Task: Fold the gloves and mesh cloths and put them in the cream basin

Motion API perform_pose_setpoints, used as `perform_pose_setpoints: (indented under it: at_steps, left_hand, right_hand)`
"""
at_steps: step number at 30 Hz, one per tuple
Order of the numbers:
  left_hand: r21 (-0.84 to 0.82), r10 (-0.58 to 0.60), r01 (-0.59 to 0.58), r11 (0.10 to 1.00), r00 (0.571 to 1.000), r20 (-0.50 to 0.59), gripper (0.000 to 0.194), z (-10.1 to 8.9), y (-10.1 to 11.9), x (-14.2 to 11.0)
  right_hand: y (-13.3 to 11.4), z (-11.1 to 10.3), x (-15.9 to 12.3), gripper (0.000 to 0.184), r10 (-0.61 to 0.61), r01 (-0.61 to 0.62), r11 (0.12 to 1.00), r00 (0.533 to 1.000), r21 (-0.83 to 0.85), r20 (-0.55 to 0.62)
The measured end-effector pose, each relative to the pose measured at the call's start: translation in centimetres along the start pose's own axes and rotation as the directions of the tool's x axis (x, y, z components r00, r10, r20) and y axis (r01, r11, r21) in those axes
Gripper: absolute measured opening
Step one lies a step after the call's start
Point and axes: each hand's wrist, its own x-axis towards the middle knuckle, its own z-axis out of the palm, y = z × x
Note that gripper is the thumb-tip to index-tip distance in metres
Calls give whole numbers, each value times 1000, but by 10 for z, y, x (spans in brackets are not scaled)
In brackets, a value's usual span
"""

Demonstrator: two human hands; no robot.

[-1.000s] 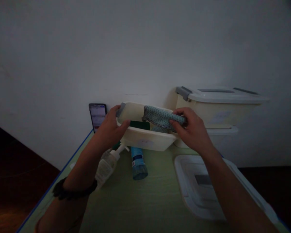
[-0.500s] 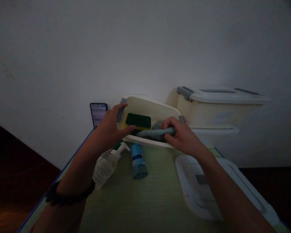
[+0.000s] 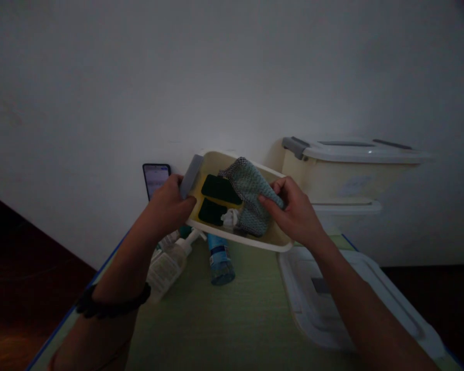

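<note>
My left hand [image 3: 174, 203] grips the left end of a cream plastic storage box [image 3: 212, 164], by its grey latch [image 3: 191, 175]. The box is tilted so its inside faces me. Pinched in my right hand [image 3: 292, 208] is the corner of a grey-green patterned cloth [image 3: 255, 188], which hangs partly spread over the right half of the box. Two sponges with dark green scouring faces lie in the box, an upper sponge [image 3: 220, 188] and a lower sponge [image 3: 212, 212]. Beside them sits a small white bundle [image 3: 230, 218], its kind unclear.
A clear pump bottle [image 3: 166, 268] and a blue-labelled bottle [image 3: 221, 260] lie on the green table [image 3: 216, 324]. A white lid [image 3: 313, 309] lies at right, partly under my forearm. Behind it stands a lidded box [image 3: 332, 183]. A phone [image 3: 156, 178] leans against the wall.
My left hand has closed on the box's left end, and the box has tilted toward me. My right hand has spread the cloth up and open, uncovering the lower sponge and white bundle.
</note>
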Motion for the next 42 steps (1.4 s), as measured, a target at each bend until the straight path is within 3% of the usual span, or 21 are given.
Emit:
perform_pose_setpoints:
  at_steps: [8,14,17,23,26,28,30,32,35,38,42]
  left_hand:
    - [21,28,-29,999,999,44,45,-2,2,0]
    - [19,38,-39,999,997,62,41,-2,2,-1]
    - [27,40,-41,999,997,63,41,-2,1,-1]
    - [20,93,-95,995,992,81,39,-2,0,-1]
    - [31,82,-84,996,994,65,40,-3,0,0]
    - [42,67,-69,997,996,58,42,-3,0,0]
    - [58,70,-74,996,995,67,41,-4,1,0]
    - [75,80,-85,994,994,72,41,-4,2,0]
    - [93,90,-96,991,993,71,40,-4,4,0]
    - [93,107,-113,989,992,74,39,-3,4,-1]
    - [90,113,-121,989,990,89,40,-3,2,-1]
  right_hand:
    - [-4,1,0,22,38,-38,998,999,44,-14]
    - [-21,-3,0,24,82,-30,971,973,236,-214]
    - [-31,-8,1,25,97,-28,965,962,262,-254]
    - [-28,2,-2,30,165,-140,933,985,331,-49]
    - [-17,9,-7,27,175,-188,979,974,83,146]
    - [-12,10,-9,24,183,-161,981,954,-111,236]
    - [-10,8,-9,24,170,-115,973,942,-198,289]
    - [-11,7,-9,28,156,-112,981,942,-161,295]
    - [-14,13,-8,34,177,-197,977,960,76,217]
    - [-16,28,-11,37,184,-236,939,959,250,217]
    - [-11,43,-17,38,110,-130,987,976,96,187]
